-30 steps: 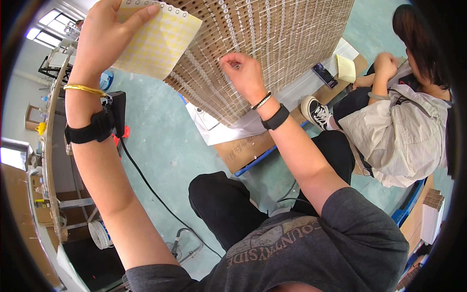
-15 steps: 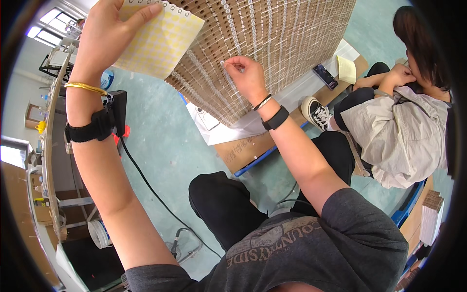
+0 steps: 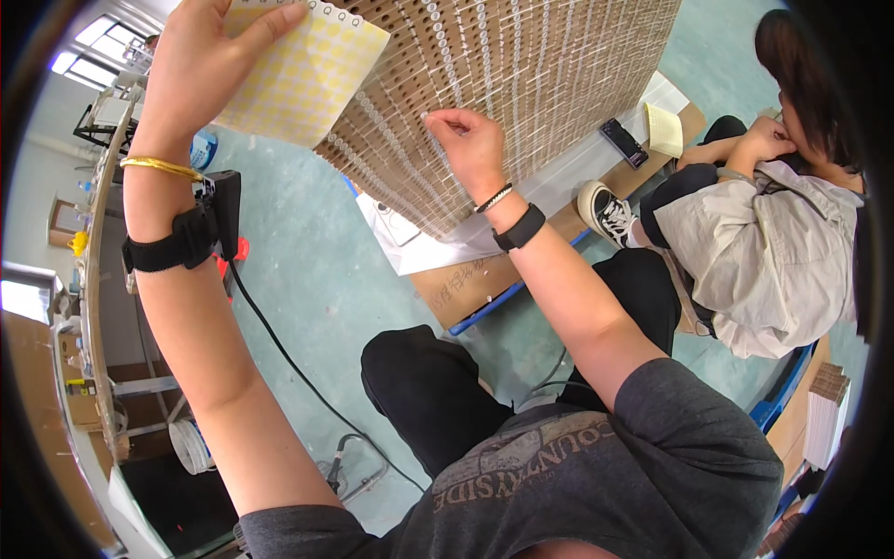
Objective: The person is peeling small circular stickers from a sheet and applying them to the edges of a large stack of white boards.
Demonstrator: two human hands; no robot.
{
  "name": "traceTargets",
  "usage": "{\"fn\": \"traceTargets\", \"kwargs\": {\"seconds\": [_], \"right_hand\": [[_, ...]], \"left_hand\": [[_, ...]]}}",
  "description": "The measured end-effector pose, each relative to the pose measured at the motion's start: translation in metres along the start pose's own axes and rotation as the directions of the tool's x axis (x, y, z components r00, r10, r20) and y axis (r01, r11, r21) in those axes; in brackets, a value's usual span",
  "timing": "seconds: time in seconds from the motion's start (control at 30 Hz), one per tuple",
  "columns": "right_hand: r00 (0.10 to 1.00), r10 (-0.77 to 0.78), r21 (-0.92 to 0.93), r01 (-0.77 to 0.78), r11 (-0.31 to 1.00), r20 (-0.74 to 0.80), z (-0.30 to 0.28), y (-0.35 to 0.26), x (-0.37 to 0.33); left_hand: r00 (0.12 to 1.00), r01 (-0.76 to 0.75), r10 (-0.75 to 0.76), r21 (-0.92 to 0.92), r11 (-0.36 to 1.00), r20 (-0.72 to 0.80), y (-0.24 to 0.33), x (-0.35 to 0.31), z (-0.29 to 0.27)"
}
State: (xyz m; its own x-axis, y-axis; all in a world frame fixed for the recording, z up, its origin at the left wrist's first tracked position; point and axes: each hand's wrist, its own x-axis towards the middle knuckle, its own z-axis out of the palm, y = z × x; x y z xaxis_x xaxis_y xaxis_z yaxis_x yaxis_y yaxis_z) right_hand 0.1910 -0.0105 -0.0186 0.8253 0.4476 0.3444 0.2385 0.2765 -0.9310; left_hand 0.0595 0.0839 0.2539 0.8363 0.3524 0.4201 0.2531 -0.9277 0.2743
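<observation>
A ring-edged notepad (image 3: 303,79) with yellow-and-white checked paper is gripped by my left hand (image 3: 197,74), its thumb lying over the top edge. It overlaps the left part of a tall brown perforated board (image 3: 559,84), which carries rows of small white discs and white lines. In front of the board's lower middle is my right hand (image 3: 473,149), with thumb and index finger pinched together. What the pinch holds, if anything, is too small to make out. Black straps circle both my forearms near the wrists.
The board stands on a low cardboard-topped bench (image 3: 466,293) with white sheeting. A phone (image 3: 624,143) and a yellow notebook (image 3: 663,130) lie on the bench's right part. A person (image 3: 754,252) sits close on the right. A black cable (image 3: 307,373) hangs from my left wrist.
My right hand has shifted slightly left, its fingers still pinched. The left hand and the notepad have barely moved.
</observation>
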Motion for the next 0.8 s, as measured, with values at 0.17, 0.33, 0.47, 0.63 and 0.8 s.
{"fn": "traceTargets", "kwargs": {"seconds": [0.17, 0.33, 0.47, 0.63, 0.8], "right_hand": [[0.998, 0.013, 0.036, -0.010, 0.999, -0.062, 0.014, -0.012, -0.007], [0.994, 0.103, 0.020, -0.103, 0.994, 0.023, 0.013, -0.012, -0.002], [0.994, 0.090, 0.073, -0.094, 0.993, 0.060, 0.009, -0.003, 0.002], [0.997, 0.040, -0.008, -0.040, 0.999, 0.072, 0.003, -0.006, -0.004], [0.938, -0.348, -0.198, 0.341, 0.919, -0.001, -0.001, -0.007, 0.000]], "left_hand": [[1.000, 0.028, -0.028, 0.009, 1.000, -0.007, 0.003, -0.004, -0.009], [0.999, 0.046, -0.045, -0.060, 0.997, 0.015, 0.001, -0.004, -0.007], [1.000, 0.022, -0.022, 0.023, 1.000, -0.014, 0.003, -0.002, -0.007], [1.000, 0.023, -0.023, 0.031, 0.999, -0.002, 0.002, -0.003, -0.008], [0.999, 0.048, -0.048, -0.017, 0.999, -0.007, 0.002, -0.004, -0.006]]}}
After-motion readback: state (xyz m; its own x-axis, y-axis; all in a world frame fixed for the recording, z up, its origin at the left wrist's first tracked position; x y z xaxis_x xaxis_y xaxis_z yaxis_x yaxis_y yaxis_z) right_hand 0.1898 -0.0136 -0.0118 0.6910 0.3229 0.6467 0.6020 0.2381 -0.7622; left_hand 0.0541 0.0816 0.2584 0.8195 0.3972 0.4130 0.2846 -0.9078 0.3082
